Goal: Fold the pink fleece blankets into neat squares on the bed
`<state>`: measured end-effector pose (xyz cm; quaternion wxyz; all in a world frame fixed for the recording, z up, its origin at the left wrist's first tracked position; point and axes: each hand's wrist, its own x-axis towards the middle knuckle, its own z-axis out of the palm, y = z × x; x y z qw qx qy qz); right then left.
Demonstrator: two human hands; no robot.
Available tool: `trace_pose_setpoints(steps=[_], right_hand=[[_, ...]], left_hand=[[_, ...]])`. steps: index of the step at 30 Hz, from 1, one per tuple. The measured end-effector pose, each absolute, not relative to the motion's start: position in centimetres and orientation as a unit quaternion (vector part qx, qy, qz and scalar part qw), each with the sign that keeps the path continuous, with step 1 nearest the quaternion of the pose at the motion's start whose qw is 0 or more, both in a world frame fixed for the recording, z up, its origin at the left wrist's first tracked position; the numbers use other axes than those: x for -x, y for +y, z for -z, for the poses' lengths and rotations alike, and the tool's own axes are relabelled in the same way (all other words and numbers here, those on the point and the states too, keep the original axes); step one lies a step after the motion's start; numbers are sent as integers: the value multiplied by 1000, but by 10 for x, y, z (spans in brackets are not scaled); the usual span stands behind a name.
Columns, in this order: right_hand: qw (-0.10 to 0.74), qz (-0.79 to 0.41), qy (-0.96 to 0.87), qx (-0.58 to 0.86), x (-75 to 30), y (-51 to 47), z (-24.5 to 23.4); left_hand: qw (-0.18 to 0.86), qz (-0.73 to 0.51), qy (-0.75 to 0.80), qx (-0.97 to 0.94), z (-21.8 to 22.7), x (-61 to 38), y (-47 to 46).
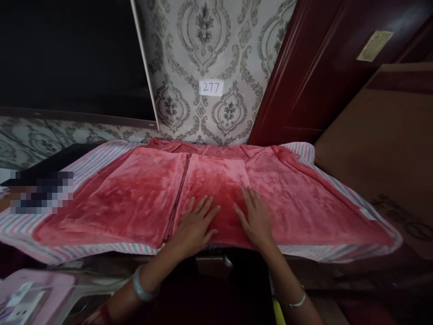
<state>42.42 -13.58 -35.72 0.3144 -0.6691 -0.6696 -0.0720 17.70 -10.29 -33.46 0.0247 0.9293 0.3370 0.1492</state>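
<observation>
Spread over a striped cloth (84,167) lies a red plush blanket (304,203), with folded panels on its left and middle parts. A dark gap runs between the left panel (125,194) and the middle panel (216,176). My left hand (196,225) rests flat on the near part of the middle panel, fingers spread. Beside it, my right hand (255,219) lies at the right edge of that panel, slightly blurred, fingers stretched out. Neither hand grips anything.
A large dark television (74,58) hangs at the left. Patterned wallpaper (203,54) with a paper label (211,87) reading 277 covers the back wall. A dark red door (321,54) and a big cardboard box (379,126) stand at the right. A pink item (57,289) is lower left.
</observation>
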Motion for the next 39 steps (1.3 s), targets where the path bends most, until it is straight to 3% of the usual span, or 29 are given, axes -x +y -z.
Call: trace_pose_setpoints(steps=[6,14,20,28,33,39], right_hand=[[184,-7,-673,716,-419,-133,382],[219,11,-670,710,-428,-134,394],[249,28,-673,696,-430,-133,399],[274,20,-667,693,-429,-136,402],[240,-12,-656,715,-430,-137,394],[215,-15,-672,709,-427,-104,351]], left_hand=[[5,-133,341,-931,360,-198,-110],[-5,-149,331,-932,364,-193,-110],[49,-175,301,-936,362,-175,-107],[69,-291,459,-837,384,-133,-87],[36,-270,462,-844,383,-135,-83],[24,-203,457,-866,344,-157,-55]])
